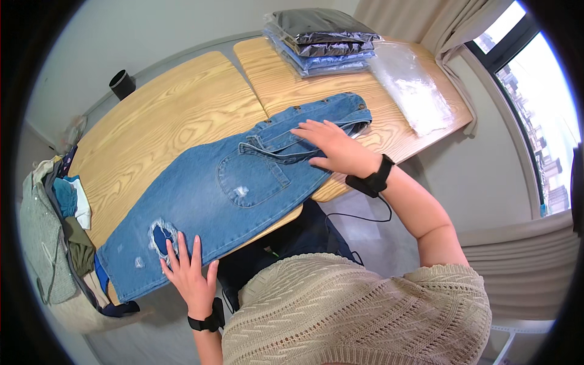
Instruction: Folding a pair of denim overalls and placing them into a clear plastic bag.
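Faded blue denim overalls (201,182) lie flat and folded lengthwise across the table, straps and buttons toward the right. A rounded pocket (249,179) with a small frayed patch sits mid-garment, and a larger ripped hole (163,238) shows nearer the left end. My left hand (190,277) rests on the near edge beside that hole, fingers spread and holding nothing. Over the straps at the other end, my right hand (340,151) is open, palm down, its fingers stretched toward the far side. Whether its palm presses on the denim is hard to tell.
Folded garments in clear bags form a stack (319,42) at the far right. A flat clear plastic bag (413,88) lies beside it. Assorted clothes (55,225) hang and pile at the left table edge. A gap divides the wooden tabletops (176,103). A black bin (122,85) stands beyond.
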The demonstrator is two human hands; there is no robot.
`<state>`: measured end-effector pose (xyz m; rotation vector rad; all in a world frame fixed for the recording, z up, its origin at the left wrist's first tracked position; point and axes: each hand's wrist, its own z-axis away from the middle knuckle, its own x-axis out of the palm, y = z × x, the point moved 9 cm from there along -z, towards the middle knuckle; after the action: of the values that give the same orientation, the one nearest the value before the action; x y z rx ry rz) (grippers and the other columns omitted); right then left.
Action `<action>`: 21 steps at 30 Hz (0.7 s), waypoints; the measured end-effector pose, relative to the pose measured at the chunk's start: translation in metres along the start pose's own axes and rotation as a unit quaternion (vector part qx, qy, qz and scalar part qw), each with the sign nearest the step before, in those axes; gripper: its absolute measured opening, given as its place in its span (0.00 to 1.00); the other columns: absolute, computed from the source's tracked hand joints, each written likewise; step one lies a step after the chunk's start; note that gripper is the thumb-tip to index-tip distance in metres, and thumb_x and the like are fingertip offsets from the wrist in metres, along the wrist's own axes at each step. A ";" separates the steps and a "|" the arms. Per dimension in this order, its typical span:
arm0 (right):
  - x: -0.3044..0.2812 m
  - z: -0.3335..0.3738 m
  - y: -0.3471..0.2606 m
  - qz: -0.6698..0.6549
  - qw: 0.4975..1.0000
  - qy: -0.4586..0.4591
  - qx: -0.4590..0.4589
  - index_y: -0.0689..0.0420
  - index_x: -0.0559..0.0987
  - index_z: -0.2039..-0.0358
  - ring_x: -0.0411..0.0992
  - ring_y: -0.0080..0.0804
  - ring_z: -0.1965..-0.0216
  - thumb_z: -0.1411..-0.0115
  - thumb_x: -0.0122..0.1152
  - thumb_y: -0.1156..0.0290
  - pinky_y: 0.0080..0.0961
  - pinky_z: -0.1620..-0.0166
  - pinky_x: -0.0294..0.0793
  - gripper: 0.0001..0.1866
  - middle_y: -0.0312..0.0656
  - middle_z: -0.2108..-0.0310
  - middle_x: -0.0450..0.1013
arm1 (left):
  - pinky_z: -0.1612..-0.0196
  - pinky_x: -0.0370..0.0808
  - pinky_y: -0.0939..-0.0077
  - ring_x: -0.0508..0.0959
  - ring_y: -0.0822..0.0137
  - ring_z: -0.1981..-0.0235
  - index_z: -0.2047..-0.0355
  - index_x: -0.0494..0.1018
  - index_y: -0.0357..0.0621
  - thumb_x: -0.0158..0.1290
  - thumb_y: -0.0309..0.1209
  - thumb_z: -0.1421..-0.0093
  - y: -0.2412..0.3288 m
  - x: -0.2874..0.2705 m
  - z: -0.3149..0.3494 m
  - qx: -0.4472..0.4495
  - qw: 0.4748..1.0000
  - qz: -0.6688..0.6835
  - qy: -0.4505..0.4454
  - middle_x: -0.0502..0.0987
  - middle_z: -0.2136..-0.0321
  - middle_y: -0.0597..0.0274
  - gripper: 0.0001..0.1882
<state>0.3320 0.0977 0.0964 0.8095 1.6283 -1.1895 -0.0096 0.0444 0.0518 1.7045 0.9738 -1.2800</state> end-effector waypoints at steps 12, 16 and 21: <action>0.014 -0.048 0.007 0.048 0.999 0.014 0.020 0.55 0.75 0.66 0.70 0.46 0.62 0.54 0.60 0.76 0.39 0.59 0.70 0.12 0.44 0.71 0.71 | 0.37 0.44 0.42 0.51 0.50 0.34 0.42 0.65 0.52 0.58 0.38 0.50 -0.002 0.001 0.003 0.003 1.000 -0.011 0.008 0.56 0.36 0.58 0.33; 0.011 -0.042 -0.004 0.030 0.997 0.074 -0.020 0.54 0.74 0.65 0.69 0.46 0.62 0.55 0.60 0.77 0.40 0.58 0.70 0.13 0.44 0.71 0.68 | 0.37 0.44 0.42 0.51 0.51 0.34 0.41 0.65 0.52 0.58 0.38 0.50 0.000 0.002 0.001 0.006 1.000 -0.006 0.004 0.56 0.36 0.58 0.33; -0.024 -0.028 0.000 -0.088 0.995 0.021 -0.034 0.57 0.75 0.52 0.70 0.43 0.51 0.49 0.66 0.66 0.31 0.48 0.69 0.23 0.48 0.52 0.72 | 0.37 0.44 0.42 0.51 0.51 0.34 0.41 0.65 0.52 0.58 0.37 0.49 -0.004 0.003 0.004 -0.007 1.000 -0.012 0.003 0.56 0.36 0.58 0.33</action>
<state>0.3322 0.1245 0.1217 0.6621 1.7961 -1.2381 -0.0140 0.0431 0.0475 1.6918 1.0068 -1.2808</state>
